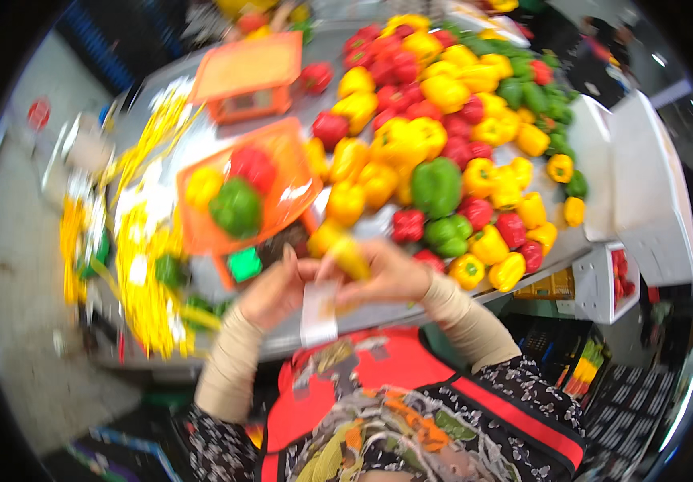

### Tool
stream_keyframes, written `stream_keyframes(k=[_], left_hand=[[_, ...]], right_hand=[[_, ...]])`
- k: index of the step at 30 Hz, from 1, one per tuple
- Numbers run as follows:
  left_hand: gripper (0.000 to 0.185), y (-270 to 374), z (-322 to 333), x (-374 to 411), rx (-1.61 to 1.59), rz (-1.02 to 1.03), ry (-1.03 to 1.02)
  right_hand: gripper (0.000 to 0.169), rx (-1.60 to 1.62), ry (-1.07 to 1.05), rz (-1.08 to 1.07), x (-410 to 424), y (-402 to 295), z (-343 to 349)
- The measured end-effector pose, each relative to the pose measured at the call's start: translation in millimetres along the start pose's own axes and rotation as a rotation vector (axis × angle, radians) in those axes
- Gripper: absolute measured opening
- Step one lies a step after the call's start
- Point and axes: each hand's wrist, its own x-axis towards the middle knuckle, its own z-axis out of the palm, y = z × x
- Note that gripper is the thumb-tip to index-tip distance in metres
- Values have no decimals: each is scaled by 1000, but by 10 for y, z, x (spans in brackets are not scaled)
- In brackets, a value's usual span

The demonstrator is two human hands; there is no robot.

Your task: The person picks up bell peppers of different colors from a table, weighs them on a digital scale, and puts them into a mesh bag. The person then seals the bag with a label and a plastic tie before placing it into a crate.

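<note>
My right hand is around a yellow bell pepper, blurred by motion. My left hand is close beside it, thumb raised and fingertips near the other hand. A whitish, partly clear strip, perhaps a plastic bag, hangs between the two hands; which fingers grip it is too blurred to tell. Just beyond the left hand stands an orange weighing scale whose pan bears a red bell pepper, a yellow bell pepper and a green bell pepper.
Loose red, yellow and green bell peppers cover the metal table's middle and right. Yellow strips lie along the left. A second orange scale stands farther back. White foam boxes are at the right; another person's hand shows at the top.
</note>
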Motion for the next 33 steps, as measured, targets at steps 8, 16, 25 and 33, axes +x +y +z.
stream_keyframes(k=[8,16,25,33], left_hand=[[31,489,772,437,-72,155,-11],[47,883,1285,81,132,242,-170],[35,641,1473,-519,264,326,-135],[23,-24,640,21,-149,286,262]], right_hand=[[14,-140,109,-34,-598,-131,-106],[22,-80,218,16,-812,240,193],[20,-365,329,-19,-808,683,64],[68,-729,394,-457,-487,-246,221]])
